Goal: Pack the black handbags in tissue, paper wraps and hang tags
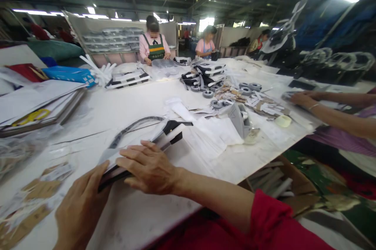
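My right hand lies flat, fingers stretched out, on a flat black-and-white package on the white table. My left hand cups the near end of that same package, fingers curled round its edge. A dark curved strap arcs across the table just beyond the package. White sheets lie to the right of it.
A grey tape dispenser and tape rolls sit at centre right. Stacked papers with yellow scissors lie at left. A co-worker's arms reach in from the right. Other people work at the far end. A cardboard box stands below the table edge.
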`<control>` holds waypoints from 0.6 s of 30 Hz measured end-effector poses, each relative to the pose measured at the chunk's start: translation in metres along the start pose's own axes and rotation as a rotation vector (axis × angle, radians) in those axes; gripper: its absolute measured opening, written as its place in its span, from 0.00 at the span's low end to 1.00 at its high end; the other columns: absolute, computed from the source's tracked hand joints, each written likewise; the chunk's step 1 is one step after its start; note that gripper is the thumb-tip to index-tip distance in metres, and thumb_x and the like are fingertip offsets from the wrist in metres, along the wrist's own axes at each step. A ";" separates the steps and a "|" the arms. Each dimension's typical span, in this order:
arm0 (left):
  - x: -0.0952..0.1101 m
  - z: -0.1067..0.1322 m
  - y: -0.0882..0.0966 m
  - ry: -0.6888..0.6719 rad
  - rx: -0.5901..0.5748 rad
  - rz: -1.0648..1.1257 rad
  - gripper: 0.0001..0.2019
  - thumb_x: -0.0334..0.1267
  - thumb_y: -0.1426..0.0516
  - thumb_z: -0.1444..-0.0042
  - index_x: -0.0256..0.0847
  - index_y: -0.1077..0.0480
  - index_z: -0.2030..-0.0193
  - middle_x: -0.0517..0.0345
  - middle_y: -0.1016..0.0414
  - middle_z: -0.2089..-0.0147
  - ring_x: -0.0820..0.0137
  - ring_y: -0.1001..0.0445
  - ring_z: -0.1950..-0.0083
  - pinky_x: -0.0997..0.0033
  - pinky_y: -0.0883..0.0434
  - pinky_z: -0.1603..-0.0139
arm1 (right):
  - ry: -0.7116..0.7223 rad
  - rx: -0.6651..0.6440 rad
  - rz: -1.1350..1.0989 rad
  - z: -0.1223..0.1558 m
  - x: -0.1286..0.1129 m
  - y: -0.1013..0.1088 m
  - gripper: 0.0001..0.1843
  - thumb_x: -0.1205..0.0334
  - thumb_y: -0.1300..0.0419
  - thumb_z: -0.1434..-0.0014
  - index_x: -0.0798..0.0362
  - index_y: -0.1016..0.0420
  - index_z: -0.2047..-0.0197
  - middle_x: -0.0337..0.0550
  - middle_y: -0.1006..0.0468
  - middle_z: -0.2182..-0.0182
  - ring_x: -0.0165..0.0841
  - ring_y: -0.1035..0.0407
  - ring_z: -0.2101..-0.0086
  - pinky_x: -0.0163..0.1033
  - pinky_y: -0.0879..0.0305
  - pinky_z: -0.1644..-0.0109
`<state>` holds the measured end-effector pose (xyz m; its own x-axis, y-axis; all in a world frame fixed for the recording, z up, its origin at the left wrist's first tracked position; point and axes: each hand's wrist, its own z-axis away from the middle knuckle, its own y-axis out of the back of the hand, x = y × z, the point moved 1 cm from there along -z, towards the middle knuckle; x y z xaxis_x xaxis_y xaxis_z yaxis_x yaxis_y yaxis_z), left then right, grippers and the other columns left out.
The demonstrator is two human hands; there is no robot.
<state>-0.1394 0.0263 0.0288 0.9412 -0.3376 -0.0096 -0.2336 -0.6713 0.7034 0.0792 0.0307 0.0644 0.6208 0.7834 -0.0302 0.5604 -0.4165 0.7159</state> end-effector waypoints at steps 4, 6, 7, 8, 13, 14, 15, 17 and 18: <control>-0.004 0.003 0.006 0.188 0.045 0.080 0.30 0.50 0.45 0.38 0.75 0.51 0.32 0.64 0.24 0.45 0.51 0.22 0.50 0.54 0.24 0.64 | -0.170 0.185 -0.053 0.045 0.037 0.045 0.11 0.62 0.47 0.33 0.48 0.25 0.51 0.42 0.20 0.51 0.31 0.31 0.47 0.45 0.42 0.36; -0.006 0.003 0.006 0.240 0.072 0.094 0.29 0.51 0.45 0.39 0.72 0.48 0.32 0.63 0.25 0.43 0.50 0.23 0.49 0.51 0.24 0.60 | -0.403 0.268 -0.033 0.073 0.071 0.060 0.10 0.62 0.46 0.33 0.49 0.23 0.56 0.44 0.18 0.58 0.34 0.27 0.54 0.46 0.35 0.43; -0.008 0.003 0.005 0.263 0.094 0.096 0.29 0.52 0.45 0.39 0.69 0.46 0.32 0.61 0.25 0.43 0.49 0.23 0.49 0.50 0.24 0.59 | -0.539 0.279 -0.010 0.086 0.090 0.065 0.10 0.60 0.45 0.34 0.50 0.22 0.58 0.45 0.18 0.60 0.36 0.26 0.56 0.46 0.33 0.46; -0.010 0.003 0.003 0.282 0.117 0.100 0.28 0.52 0.45 0.40 0.67 0.44 0.33 0.60 0.24 0.44 0.49 0.23 0.49 0.49 0.24 0.57 | -0.671 0.265 0.016 0.099 0.108 0.069 0.10 0.58 0.44 0.35 0.51 0.22 0.60 0.45 0.18 0.62 0.37 0.25 0.58 0.46 0.32 0.48; -0.020 0.008 -0.004 0.374 0.161 0.123 0.28 0.52 0.40 0.43 0.65 0.39 0.35 0.62 0.24 0.44 0.54 0.23 0.47 0.50 0.25 0.49 | -0.931 0.061 0.058 0.132 0.161 0.066 0.15 0.53 0.44 0.37 0.54 0.21 0.64 0.46 0.18 0.65 0.38 0.25 0.66 0.43 0.29 0.58; -0.022 0.009 -0.005 0.397 0.160 0.119 0.28 0.53 0.40 0.44 0.63 0.37 0.36 0.61 0.24 0.45 0.54 0.23 0.47 0.51 0.25 0.48 | -0.939 0.009 0.057 0.132 0.162 0.062 0.15 0.53 0.44 0.37 0.53 0.21 0.64 0.45 0.18 0.66 0.37 0.25 0.66 0.42 0.30 0.59; -0.023 0.010 -0.005 0.418 0.159 0.111 0.27 0.53 0.41 0.44 0.58 0.35 0.37 0.59 0.24 0.45 0.54 0.23 0.47 0.51 0.26 0.47 | -0.941 -0.057 0.051 0.129 0.161 0.058 0.14 0.54 0.44 0.38 0.52 0.21 0.65 0.44 0.18 0.66 0.35 0.25 0.66 0.40 0.31 0.59; -0.023 0.012 -0.005 0.444 0.153 0.098 0.26 0.54 0.42 0.44 0.49 0.31 0.39 0.52 0.23 0.45 0.52 0.24 0.46 0.52 0.27 0.45 | -0.932 -0.211 0.041 0.121 0.157 0.046 0.10 0.57 0.41 0.39 0.51 0.20 0.64 0.41 0.19 0.65 0.33 0.25 0.65 0.36 0.32 0.59; -0.023 0.012 -0.005 0.458 0.145 0.095 0.26 0.54 0.42 0.44 0.45 0.29 0.41 0.50 0.23 0.46 0.51 0.24 0.46 0.53 0.28 0.44 | -0.924 -0.292 0.045 0.115 0.156 0.039 0.08 0.58 0.40 0.41 0.50 0.20 0.64 0.41 0.19 0.65 0.33 0.26 0.65 0.35 0.33 0.59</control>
<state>-0.1627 0.0290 0.0170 0.9171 -0.0982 0.3864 -0.3243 -0.7475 0.5797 0.2609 0.0833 0.0075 0.8939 0.0458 -0.4459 0.4451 -0.2083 0.8709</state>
